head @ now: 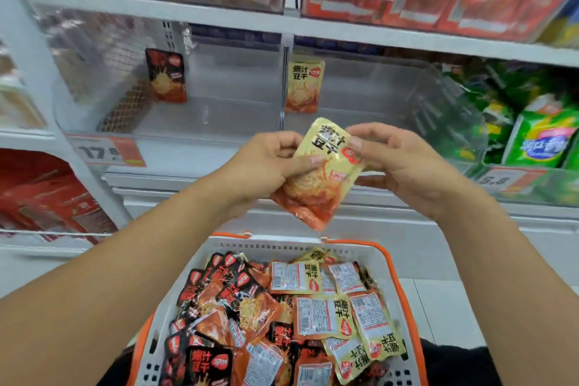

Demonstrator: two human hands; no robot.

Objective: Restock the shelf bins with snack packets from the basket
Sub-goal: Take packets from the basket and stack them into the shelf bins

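Across the middle of the frame a white shelf (194, 163) is carrying two clear plastic bins (225, 122), side by side. Green snack bags (539, 138) are crowding the shelf at the right edge. Below centre, a white basket (282, 249) with orange handles is holding black and yellow snack packets (316, 316).

Both hands raised, left hand (269, 163) and right hand (404, 166) pinching with curled fingers

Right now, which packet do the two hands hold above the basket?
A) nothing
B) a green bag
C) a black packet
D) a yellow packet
D: the left hand and the right hand both pinch one yellow packet, matching the sample on the right bin.
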